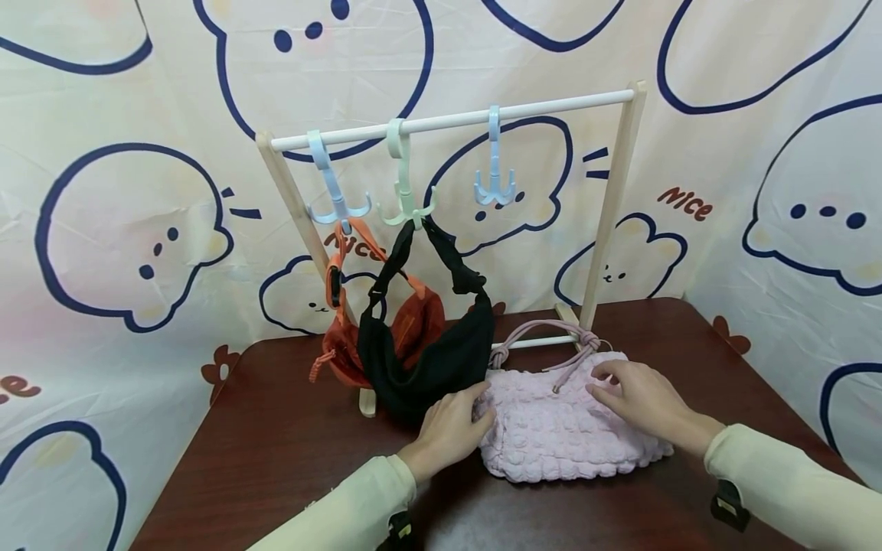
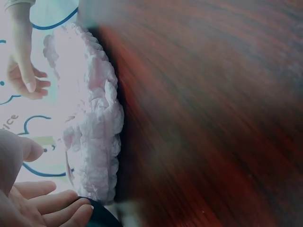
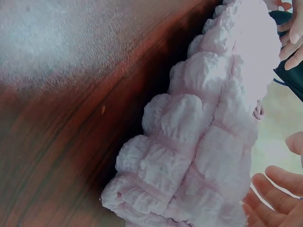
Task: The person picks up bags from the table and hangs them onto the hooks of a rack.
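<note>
A puffy pale-pink handbag (image 1: 551, 436) lies on the table, its knotted mauve handle (image 1: 534, 327) standing up at the back. My left hand (image 1: 451, 425) is at the bag's left end, thumb and fingers spread apart. Over the bag's upper right side hovers my right hand (image 1: 644, 398) with loosely bent fingers and nothing held. In the left wrist view, the left fingers (image 2: 57, 208) extend beside the bag's quilted end. The right wrist view shows the right fingers (image 3: 277, 194) relaxed near the bag's side.
Behind stands a rack with a white rod (image 1: 455, 119). A black bag (image 1: 420, 367) hangs from a green hook (image 1: 404, 172), an orange-red bag (image 1: 344, 352) from a blue hook (image 1: 332, 184). Another blue hook (image 1: 494, 168) hangs bare on the right. Patterned cloth surrounds the dark table (image 1: 276, 459).
</note>
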